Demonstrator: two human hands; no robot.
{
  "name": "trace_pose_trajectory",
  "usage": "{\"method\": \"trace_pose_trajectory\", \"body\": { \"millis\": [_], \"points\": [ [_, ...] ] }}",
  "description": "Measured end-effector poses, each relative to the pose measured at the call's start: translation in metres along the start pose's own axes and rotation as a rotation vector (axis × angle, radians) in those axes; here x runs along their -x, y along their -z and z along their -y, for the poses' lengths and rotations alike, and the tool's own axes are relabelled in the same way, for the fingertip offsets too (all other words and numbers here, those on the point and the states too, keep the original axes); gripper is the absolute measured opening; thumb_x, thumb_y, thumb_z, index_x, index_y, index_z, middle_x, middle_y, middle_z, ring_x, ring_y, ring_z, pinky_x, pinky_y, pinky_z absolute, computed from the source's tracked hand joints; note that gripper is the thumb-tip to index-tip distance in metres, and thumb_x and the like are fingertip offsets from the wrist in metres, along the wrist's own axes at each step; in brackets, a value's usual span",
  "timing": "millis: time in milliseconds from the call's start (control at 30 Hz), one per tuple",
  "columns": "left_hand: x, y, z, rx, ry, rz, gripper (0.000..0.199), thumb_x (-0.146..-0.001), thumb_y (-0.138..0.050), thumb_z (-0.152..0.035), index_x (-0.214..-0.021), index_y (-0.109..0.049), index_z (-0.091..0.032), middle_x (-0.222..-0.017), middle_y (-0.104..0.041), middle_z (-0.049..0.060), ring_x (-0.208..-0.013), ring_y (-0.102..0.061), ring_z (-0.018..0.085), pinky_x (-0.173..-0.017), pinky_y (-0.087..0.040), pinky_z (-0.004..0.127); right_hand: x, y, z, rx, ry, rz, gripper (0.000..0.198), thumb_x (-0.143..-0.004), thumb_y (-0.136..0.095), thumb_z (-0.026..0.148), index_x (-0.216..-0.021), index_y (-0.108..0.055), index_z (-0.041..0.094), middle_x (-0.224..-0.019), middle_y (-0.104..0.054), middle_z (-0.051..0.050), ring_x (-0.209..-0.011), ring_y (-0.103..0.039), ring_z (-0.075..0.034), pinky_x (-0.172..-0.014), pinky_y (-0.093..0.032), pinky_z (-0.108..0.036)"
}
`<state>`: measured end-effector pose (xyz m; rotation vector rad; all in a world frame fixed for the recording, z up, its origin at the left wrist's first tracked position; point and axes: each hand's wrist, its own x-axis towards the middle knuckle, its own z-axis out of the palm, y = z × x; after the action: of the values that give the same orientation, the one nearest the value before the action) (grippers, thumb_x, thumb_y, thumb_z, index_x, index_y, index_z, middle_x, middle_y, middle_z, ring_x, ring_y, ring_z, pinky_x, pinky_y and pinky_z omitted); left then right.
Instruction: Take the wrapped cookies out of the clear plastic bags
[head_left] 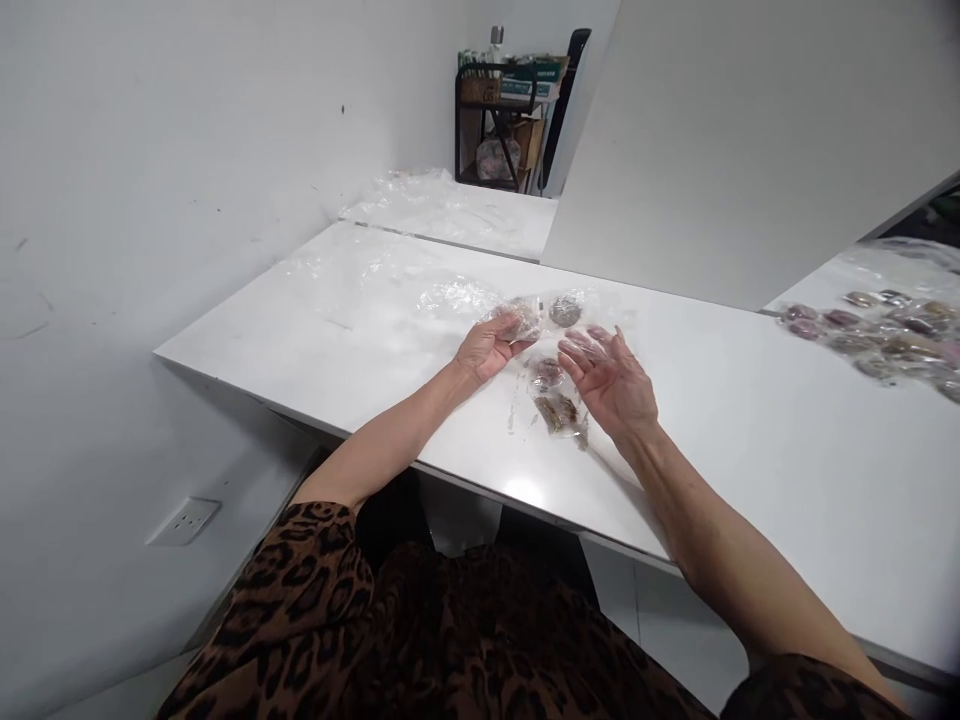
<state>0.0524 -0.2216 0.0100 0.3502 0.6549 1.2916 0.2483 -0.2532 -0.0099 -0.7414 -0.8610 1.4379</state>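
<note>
Nearest, at 6 o'clock, leopard-print clothing [450, 650], dark and hard to read in the lap, cut off by the lower edge. At 8 o'clock, a wall socket [187, 521], its openings too small to make out. Above the clothing, a white table [750, 450], running out of view at 4 o'clock.

On the table, a brown packet [556, 412] in crumpled clear wrapping, contents blurred. At 12 o'clock from it, a reddish packet [547, 373], outline broken by glare. At 3 o'clock from the latter, the right hand [611, 385], loosely open, fingers fanned and slightly bent; near the fingers, more reddish wrapping, hard to make out, with any hold on it impossible to tell.

At 10 o'clock from the reddish packet, the left hand [487, 348], curled, thumb and fingers closed about a pale packet [521, 318], partly covered by them. Close by at 3 o'clock from the pale packet, a round packet [566, 310], greyish, print unreadable. At 11 o'clock from the left hand, clear film [457, 292], edges lost in shine.

Farther, at 3 o'clock, a cluster of wrapped packets [892, 335], overlapping, cut off by the right edge. Beyond, toward 2 o'clock, a grey panel [735, 140], top out of view. Farthest, at 12 o'clock, a black rack [495, 105], foot hidden, box lettering illegible.
</note>
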Motion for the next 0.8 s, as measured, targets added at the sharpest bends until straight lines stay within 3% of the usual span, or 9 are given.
{"method": "trace_pose_trajectory", "body": {
  "millis": [100, 200, 300, 400, 500, 567, 633, 700, 800],
  "points": [
    [-0.002, 0.001, -0.004, 0.014, -0.038, -0.066, 0.009, -0.088, -0.072, -0.004, -0.085, -0.071, -0.013, -0.078, -0.074, 0.002, -0.076, -0.071, 0.013, -0.099, -0.060, 0.038, -0.005, 0.014, 0.011, 0.242, 0.170, -0.100, 0.048, -0.083, -0.077, 0.065, -0.114, -0.062, 0.031, -0.126, -0.068, -0.008, -0.119, -0.071, -0.027, -0.100, -0.063, -0.052],
    [-0.002, 0.001, -0.005, 0.018, -0.064, -0.086, 0.008, -0.087, -0.075, -0.007, -0.084, -0.071, -0.013, -0.079, -0.073, 0.002, -0.074, -0.070, 0.014, -0.092, -0.061, 0.036, -0.001, 0.018, 0.023, 0.673, 0.530, -0.267, 0.068, -0.085, -0.073, 0.067, -0.141, -0.050, 0.035, -0.146, -0.056, -0.012, -0.136, -0.059, -0.033, -0.109, -0.053, -0.063],
    [-0.002, 0.001, -0.004, -0.018, -0.060, -0.073, 0.007, -0.086, -0.079, -0.010, -0.085, -0.072, -0.013, -0.078, -0.073, 0.002, -0.071, -0.068, 0.014, -0.086, -0.061, 0.035, 0.004, 0.006, 0.022, 1.127, 0.754, -0.169, 0.076, -0.086, -0.071, 0.071, -0.147, -0.051, 0.030, -0.152, -0.052, -0.016, -0.145, -0.048, -0.038, -0.117, -0.042, -0.068],
    [-0.001, 0.002, -0.003, -0.051, -0.053, -0.029, 0.005, -0.087, -0.079, -0.011, -0.086, -0.074, -0.012, -0.079, -0.074, 0.002, -0.072, -0.069, 0.015, -0.083, -0.060, 0.035, -0.002, -0.010, 0.012, 1.363, 0.723, 0.052, 0.069, -0.087, -0.066, 0.076, -0.133, -0.064, 0.025, -0.145, -0.059, -0.019, -0.142, -0.048, -0.042, -0.116, -0.039, -0.070],
    [-0.001, 0.004, -0.005, -0.069, -0.037, 0.030, 0.004, -0.088, -0.078, -0.011, -0.088, -0.074, -0.012, -0.081, -0.075, 0.003, -0.074, -0.070, 0.015, -0.084, -0.060, 0.035, -0.017, -0.023, 0.011, 1.386, 0.661, 0.158, 0.052, -0.091, -0.061, 0.074, -0.099, -0.071, 0.024, -0.126, -0.071, -0.016, -0.129, -0.058, -0.039, -0.109, -0.046, -0.066],
    [-0.001, 0.005, -0.008, -0.069, -0.024, 0.051, 0.005, -0.087, -0.078, -0.010, -0.087, -0.074, -0.012, -0.080, -0.075, 0.003, -0.074, -0.070, 0.015, -0.085, -0.059, 0.036, -0.025, -0.030, 0.021, 1.328, 0.602, 0.188, 0.048, -0.094, -0.060, 0.071, -0.083, -0.066, 0.024, -0.107, -0.075, -0.013, -0.108, -0.066, -0.033, -0.095, -0.055, -0.056],
    [-0.002, 0.006, -0.011, -0.055, -0.004, 0.078, 0.005, -0.088, -0.078, -0.011, -0.089, -0.073, -0.013, -0.080, -0.075, 0.003, -0.073, -0.070, 0.015, -0.084, -0.059, 0.036, -0.029, -0.037, 0.037, 1.231, 0.526, 0.182, 0.046, -0.093, -0.064, 0.068, -0.081, -0.063, 0.024, -0.093, -0.075, -0.009, -0.085, -0.068, -0.025, -0.075, -0.058, -0.044],
    [-0.002, 0.005, -0.013, -0.037, 0.027, 0.116, 0.004, -0.090, -0.077, -0.014, -0.093, -0.073, -0.014, -0.080, -0.076, 0.003, -0.072, -0.070, 0.014, -0.081, -0.059, 0.033, -0.029, -0.047, 0.057, 1.120, 0.466, 0.154, 0.045, -0.090, -0.070, 0.067, -0.083, -0.061, 0.024, -0.084, -0.074, -0.007, -0.066, -0.063, -0.019, -0.057, -0.051, -0.033],
    [-0.003, 0.005, -0.014, -0.008, 0.074, 0.159, 0.004, -0.093, -0.075, -0.016, -0.092, -0.071, -0.014, -0.079, -0.075, 0.002, -0.071, -0.070, 0.013, -0.080, -0.058, 0.030, -0.028, -0.066, 0.084, 0.982, 0.407, 0.115, 0.042, -0.089, -0.076, 0.059, -0.083, -0.055, 0.024, -0.076, -0.074, -0.004, -0.047, -0.051, -0.011, -0.044, -0.037, -0.027]
  ]
}}
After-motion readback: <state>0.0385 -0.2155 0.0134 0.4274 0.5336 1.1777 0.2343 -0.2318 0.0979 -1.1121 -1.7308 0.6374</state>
